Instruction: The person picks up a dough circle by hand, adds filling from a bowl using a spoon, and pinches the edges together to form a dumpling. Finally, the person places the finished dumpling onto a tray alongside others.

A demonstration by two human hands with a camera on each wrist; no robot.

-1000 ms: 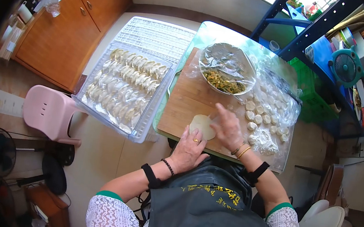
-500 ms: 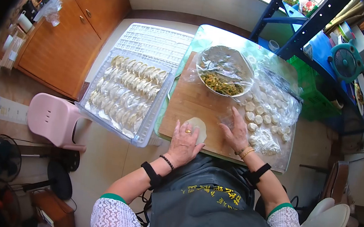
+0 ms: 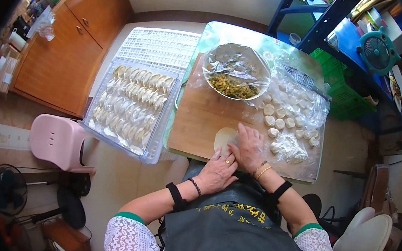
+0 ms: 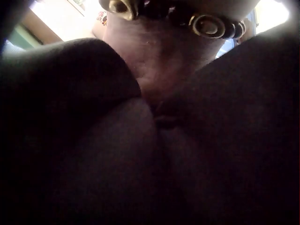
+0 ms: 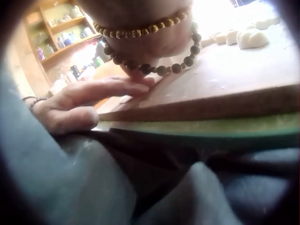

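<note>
A pale round dough wrapper [image 3: 224,137] lies flat near the front edge of a wooden board [image 3: 193,132]. My left hand [image 3: 219,171] reaches in from the front, its fingertips at the wrapper's near edge and its fingers mostly straight. Over the wrapper's right edge lies my right hand [image 3: 250,148], fingers extended forward and partly covering the dough. In the right wrist view the fingers of the left hand [image 5: 79,101] stretch along the board's edge, while beaded bracelets hide much of the right hand. Dark cloth fills most of the left wrist view.
Behind the hands stands a bowl of chopped filling [image 3: 235,87] under plastic film. Dough pieces [image 3: 274,122] and a heap of flour [image 3: 291,149] lie to the right. A plastic tray [image 3: 155,142] of rows of dumplings [image 3: 129,100] is at the left, beside a pink stool [image 3: 55,139].
The right hand first drew back right from the wrapper, then came in again over its right edge. The left hand shifted left with the wrapper, then right, and now sits closer to the right hand.
</note>
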